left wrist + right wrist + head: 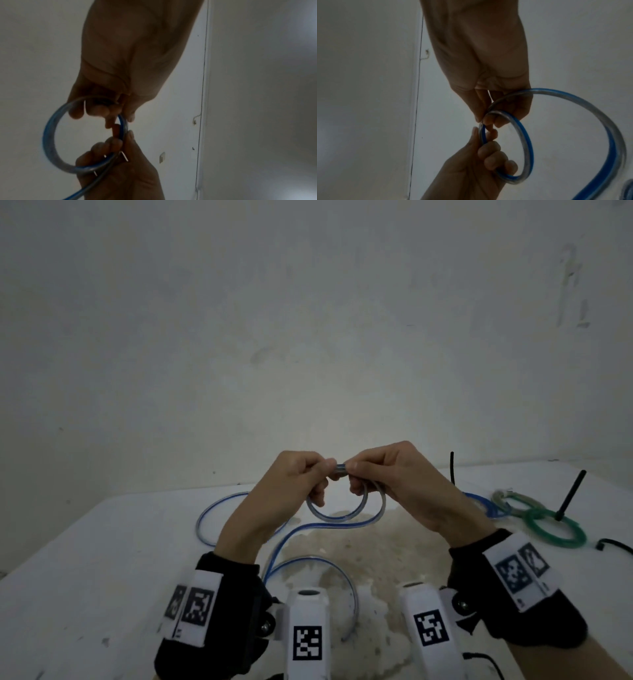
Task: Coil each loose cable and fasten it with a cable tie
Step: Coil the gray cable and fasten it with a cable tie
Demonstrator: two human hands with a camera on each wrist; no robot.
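I hold a clear cable with a blue stripe (337, 517) above the white table (102, 559), with a small loop formed at its end. My left hand (322, 474) pinches the top of the loop on the left. My right hand (358, 474) pinches it right beside, thumbs nearly touching. The rest of the cable curves down and trails over the table towards me. In the left wrist view the loop (49, 135) hangs between my left hand's fingers (96, 109) and the right hand (120, 169). The right wrist view shows the loop (527, 148) under the right hand's fingers (489, 120).
At the right of the table lies a coiled green cable (555, 532) with a black cable tie (570, 494) sticking up. Behind my right hand is another blue coil (483, 503) with a black tie (452, 467). A loose black tie (613, 544) lies at the right edge. A wall stands behind.
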